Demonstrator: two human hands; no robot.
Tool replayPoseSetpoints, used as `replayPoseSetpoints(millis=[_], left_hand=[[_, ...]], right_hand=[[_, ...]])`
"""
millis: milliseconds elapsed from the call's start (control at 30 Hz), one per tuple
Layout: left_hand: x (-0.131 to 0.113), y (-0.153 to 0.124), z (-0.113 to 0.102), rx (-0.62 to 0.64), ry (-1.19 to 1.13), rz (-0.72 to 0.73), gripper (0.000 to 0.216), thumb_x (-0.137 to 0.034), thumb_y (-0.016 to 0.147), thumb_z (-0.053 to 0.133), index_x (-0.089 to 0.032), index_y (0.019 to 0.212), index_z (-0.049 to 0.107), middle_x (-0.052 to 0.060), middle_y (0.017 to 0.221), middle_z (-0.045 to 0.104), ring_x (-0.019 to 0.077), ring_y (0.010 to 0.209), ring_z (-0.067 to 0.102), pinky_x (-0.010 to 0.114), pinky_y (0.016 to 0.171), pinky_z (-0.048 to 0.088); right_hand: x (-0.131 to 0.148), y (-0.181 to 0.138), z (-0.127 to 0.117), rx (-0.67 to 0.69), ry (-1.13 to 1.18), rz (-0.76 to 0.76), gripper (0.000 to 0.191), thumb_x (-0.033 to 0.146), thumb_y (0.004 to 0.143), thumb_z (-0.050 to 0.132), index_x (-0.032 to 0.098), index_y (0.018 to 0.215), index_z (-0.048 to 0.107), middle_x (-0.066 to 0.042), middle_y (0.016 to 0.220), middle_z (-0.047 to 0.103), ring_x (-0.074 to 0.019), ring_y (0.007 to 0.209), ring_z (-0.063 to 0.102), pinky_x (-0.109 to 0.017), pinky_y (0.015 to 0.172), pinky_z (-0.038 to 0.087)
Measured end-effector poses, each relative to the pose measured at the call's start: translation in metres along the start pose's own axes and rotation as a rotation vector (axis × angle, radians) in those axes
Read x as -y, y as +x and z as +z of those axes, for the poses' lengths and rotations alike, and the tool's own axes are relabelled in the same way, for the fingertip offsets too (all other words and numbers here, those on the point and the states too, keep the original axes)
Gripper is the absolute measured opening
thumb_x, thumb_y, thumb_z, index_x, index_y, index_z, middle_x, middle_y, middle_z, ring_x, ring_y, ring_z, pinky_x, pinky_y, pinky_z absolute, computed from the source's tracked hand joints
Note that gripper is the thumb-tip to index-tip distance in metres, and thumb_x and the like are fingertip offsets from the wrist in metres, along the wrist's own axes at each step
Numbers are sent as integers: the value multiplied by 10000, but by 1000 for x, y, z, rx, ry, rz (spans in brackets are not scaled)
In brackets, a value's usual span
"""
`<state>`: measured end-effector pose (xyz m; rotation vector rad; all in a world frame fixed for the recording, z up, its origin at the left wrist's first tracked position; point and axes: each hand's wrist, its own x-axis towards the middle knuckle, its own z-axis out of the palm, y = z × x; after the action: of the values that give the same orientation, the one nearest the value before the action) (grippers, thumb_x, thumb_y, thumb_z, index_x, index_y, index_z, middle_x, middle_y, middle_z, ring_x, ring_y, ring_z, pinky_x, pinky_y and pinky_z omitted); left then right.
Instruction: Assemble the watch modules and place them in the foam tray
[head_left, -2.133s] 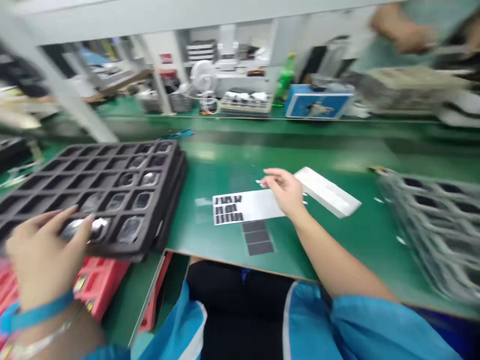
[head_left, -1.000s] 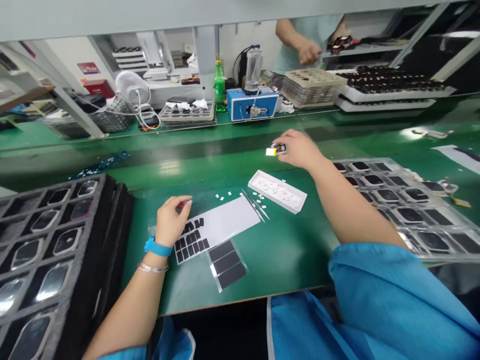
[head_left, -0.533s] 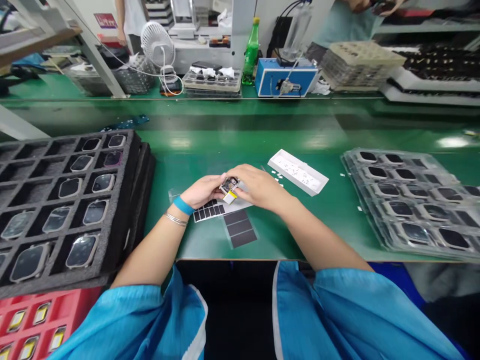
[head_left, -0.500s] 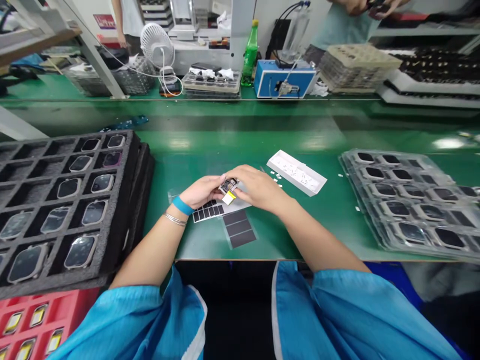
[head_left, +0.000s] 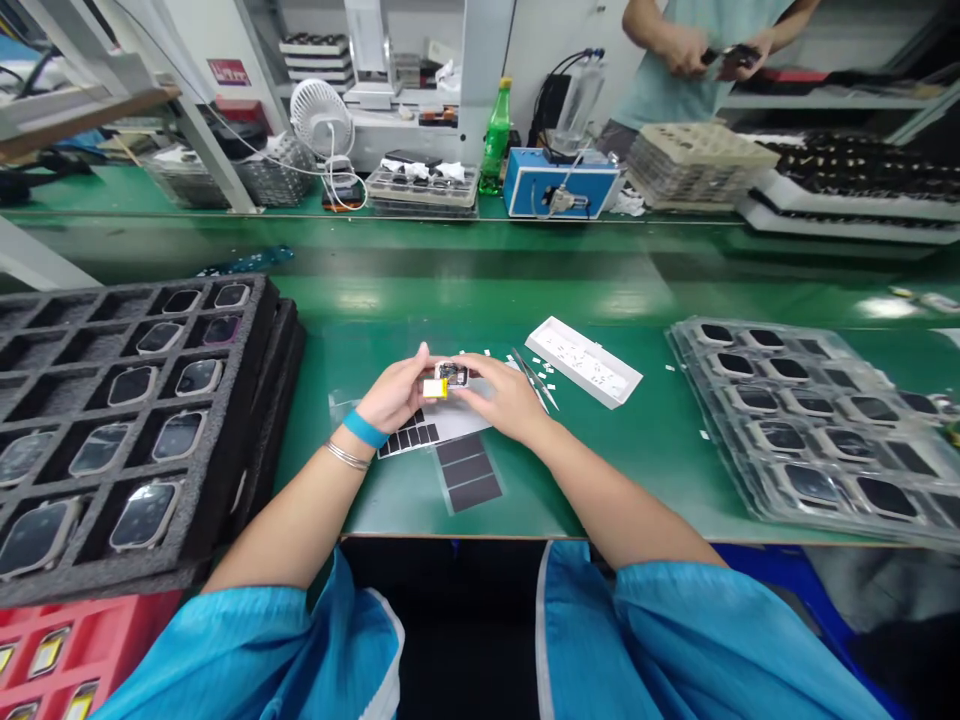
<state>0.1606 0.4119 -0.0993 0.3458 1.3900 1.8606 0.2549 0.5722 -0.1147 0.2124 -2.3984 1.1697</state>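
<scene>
Both my hands meet over the green table, pinching one small electronic module [head_left: 448, 376] with a yellow tag on its left side. My left hand [head_left: 396, 393] grips it from the left and my right hand [head_left: 501, 393] from the right. Under the hands lies a white sheet with rows of small black pads [head_left: 409, 437]. A clear strip with three larger black pads [head_left: 468, 473] lies just in front of it. A pair of tweezers [head_left: 534, 377] rests to the right of my right hand, beside a long white tray [head_left: 583, 361].
A black foam tray [head_left: 112, 420] with several watch-like parts fills the left. Clear plastic trays [head_left: 810, 425] of dark parts lie at the right. A red bin [head_left: 45, 650] sits at the lower left. Across the bench another person [head_left: 697, 45] stands behind a blue box [head_left: 559, 183] and a green bottle [head_left: 496, 135].
My right hand brought the module in from the far right and my left hand joined it. Since half a second ago both hands hold it a little higher, with the yellow tag turned leftward.
</scene>
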Motion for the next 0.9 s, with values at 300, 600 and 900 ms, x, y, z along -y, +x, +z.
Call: replayPoseSetpoints(millis=[300,600,900], left_hand=[[7,-2,6,-53,140,253,531,-288,639,851,-200,1143,710,68,1085,710,121,798,633,241,753,527],[4,-5,10,-39,14,157,457,-277,590,881,-160,1003,725,63,957,731,169,865,674,323,866,543],[-3,-6,4,-1,-180,149,448,-259,684,816,-223,1107,671,19,998,703,126,841,681,242,763,581]], right_hand=[[-1,-1,21,-127,473,268,443,407,811,660,240,1172,467,-111,1242,649,-236,1158,635,-367,906,538],[8,-3,12,-41,83,275,282,464,873,555,232,1010,472,-5,810,673,-188,684,654,-331,686,485],[9,0,8,-235,330,220,217,387,841,636,210,963,602,-88,1198,669,-174,959,674,-347,853,544]])
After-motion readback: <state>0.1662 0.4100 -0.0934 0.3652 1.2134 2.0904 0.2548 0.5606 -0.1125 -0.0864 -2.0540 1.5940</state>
